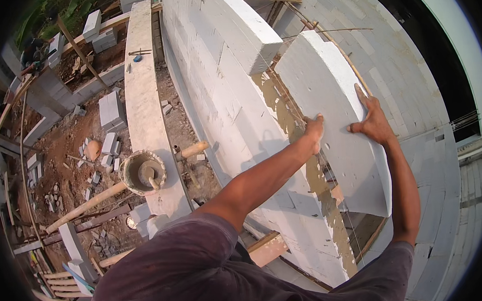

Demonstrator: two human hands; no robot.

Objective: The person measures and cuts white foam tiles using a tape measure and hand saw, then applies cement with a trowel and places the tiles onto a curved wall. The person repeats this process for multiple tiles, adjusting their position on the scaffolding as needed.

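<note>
A large white lightweight concrete block (325,102) is tilted over the top of a block wall (228,107). My left hand (314,133) grips its near left edge, thumb against the broad face and the other fingers mostly hidden. My right hand (374,120) clasps the opposite long edge, thumb on the face and fingers over the rim. Grey wet mortar (325,195) lies in a strip along the wall top, beside and partly under the block. Just ahead, a laid block (251,24) stands on the same course. A thin string runs along the mortar.
On the left, a scaffold plank (145,95) carries a bucket (143,172) with a tool inside, and a small blue object (137,58). Bamboo poles (91,204) cross below it. Stacked blocks (111,109) and rubble lie on the lower ground. Another block wall (406,87) rises at right.
</note>
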